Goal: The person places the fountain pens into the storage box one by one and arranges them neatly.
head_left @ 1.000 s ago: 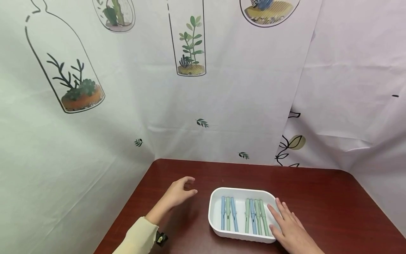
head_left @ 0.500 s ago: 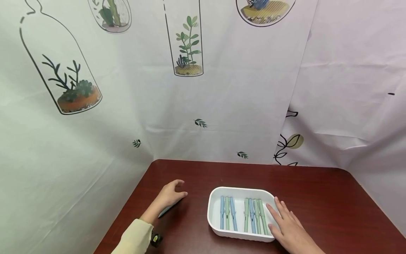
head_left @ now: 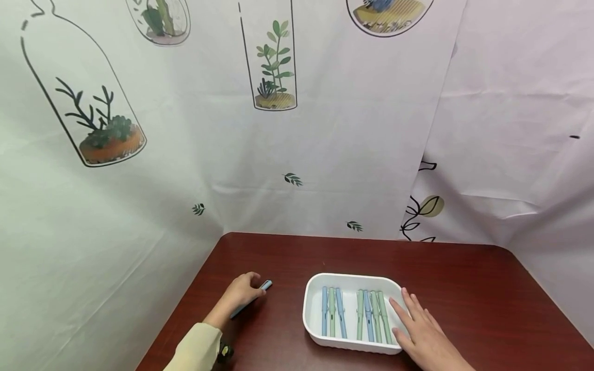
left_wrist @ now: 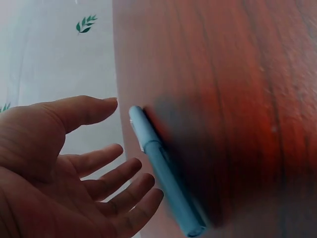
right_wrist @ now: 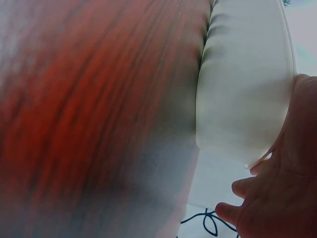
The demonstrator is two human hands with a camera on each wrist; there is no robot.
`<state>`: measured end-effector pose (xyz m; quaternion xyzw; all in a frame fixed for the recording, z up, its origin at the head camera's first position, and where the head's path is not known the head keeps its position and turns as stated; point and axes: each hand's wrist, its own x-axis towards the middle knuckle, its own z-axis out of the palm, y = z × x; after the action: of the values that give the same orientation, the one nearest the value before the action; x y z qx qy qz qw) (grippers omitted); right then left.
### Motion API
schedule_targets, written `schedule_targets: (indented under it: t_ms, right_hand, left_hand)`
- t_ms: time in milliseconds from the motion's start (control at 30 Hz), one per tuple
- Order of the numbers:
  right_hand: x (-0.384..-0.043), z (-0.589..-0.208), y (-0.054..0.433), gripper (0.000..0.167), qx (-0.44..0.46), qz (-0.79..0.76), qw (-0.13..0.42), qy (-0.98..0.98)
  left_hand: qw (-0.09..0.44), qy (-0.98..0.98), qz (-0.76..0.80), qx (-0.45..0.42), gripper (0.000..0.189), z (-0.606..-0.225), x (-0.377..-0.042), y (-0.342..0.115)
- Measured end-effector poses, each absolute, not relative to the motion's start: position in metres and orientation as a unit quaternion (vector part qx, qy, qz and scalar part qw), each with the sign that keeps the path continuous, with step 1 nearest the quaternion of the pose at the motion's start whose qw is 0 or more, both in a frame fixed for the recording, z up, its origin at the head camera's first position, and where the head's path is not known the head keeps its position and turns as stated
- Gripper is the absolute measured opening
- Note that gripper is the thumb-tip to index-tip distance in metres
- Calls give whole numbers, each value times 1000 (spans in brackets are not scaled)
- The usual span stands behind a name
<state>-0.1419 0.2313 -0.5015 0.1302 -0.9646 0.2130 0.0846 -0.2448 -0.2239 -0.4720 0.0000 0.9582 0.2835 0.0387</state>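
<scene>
A blue capped pen (head_left: 266,284) lies on the table left of the tray, partly behind my left hand (head_left: 241,290) in the head view. Seen from the left wrist, the whole pen (left_wrist: 166,173) shows, and the thumb and spread fingers of the hand (left_wrist: 74,163) are beside it with a gap. The white tray (head_left: 352,347) holds several blue and green pens (head_left: 332,312) in two groups. My right hand (head_left: 424,332) rests at the tray's right end, fingers extended over the rim; the right wrist view has it against the tray's outer wall (right_wrist: 247,84).
The dark red wooden table (head_left: 371,255) has rounded back corners. Behind it and to the left hangs a white cloth (head_left: 260,206) printed with plants and jars. A dark band with a small face (head_left: 225,352) sits at the left wrist.
My left hand has moved left and lower toward the blue pen, whose end now shows past the fingers. The right hand and the tray stay in place.
</scene>
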Motion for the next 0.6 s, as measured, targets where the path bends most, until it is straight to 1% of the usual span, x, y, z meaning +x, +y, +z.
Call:
schedule_targets:
  t_ms: [100,333,600]
  right_hand:
    - [-141,-502,232,60,133,213,89,-964]
    - [-141,-500,231,59,136,216,101,-962]
    - [-140,-500,230,59,135,214,99,-962]
  left_hand:
    - [35,963,269,-3,46,-478,-246,-226]
    - [18,975,222,1,32,-482,-248,-230]
    - [22,974,226,-16,20,-484,-248,-232]
